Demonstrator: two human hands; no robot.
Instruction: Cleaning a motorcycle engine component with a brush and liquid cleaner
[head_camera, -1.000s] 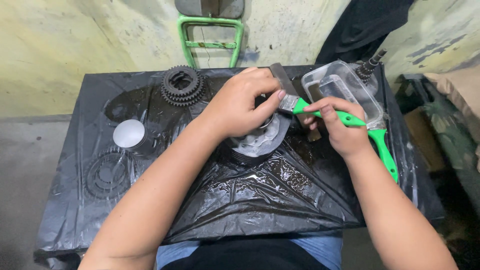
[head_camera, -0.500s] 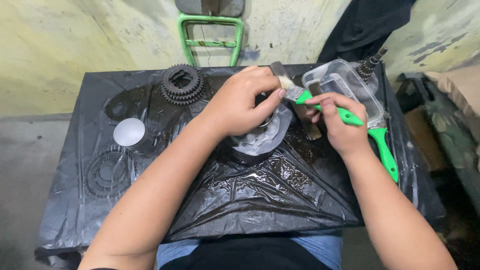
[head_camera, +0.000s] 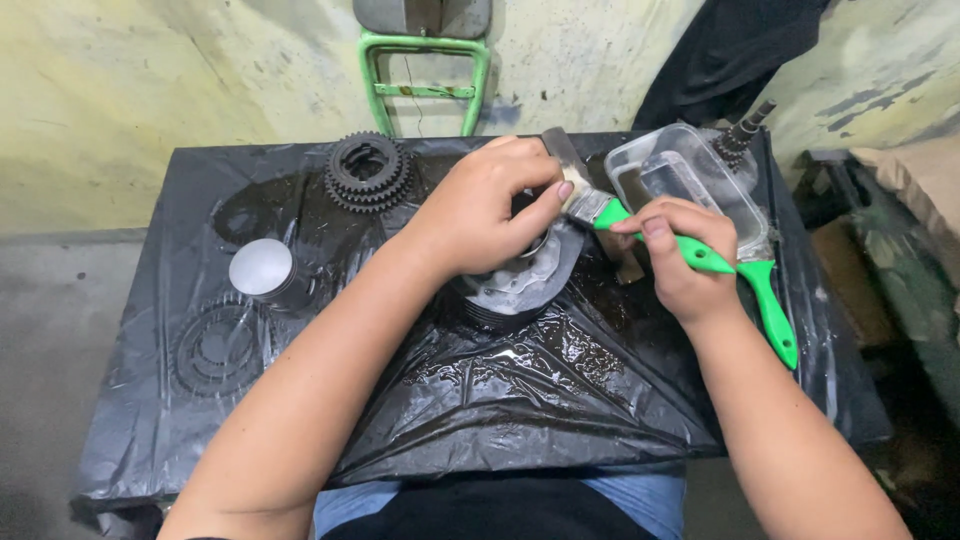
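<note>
A grey metal part (head_camera: 520, 285) is seen at the middle of the counter (head_camera: 500, 400), which is draped in black plastic, and it lies directly under the left hand (head_camera: 485, 210). That grip is curled closed over the part's top, thumb tip pressed near the brush's metal band. A green-handled brush (head_camera: 650, 232) is held in the right hand (head_camera: 685, 265), fingers wrapped tight round the handle, bristles laid against the part's upper edge just beside the left thumb. A second green handle (head_camera: 775, 315) is seen just right of that hand. A clear plastic tray (head_camera: 690, 175) is set behind the right hand. A stacked gear (head_camera: 368, 172) is placed at the far left, a round silver lid (head_camera: 262, 268) nearer, well apart from both hands.
</note>
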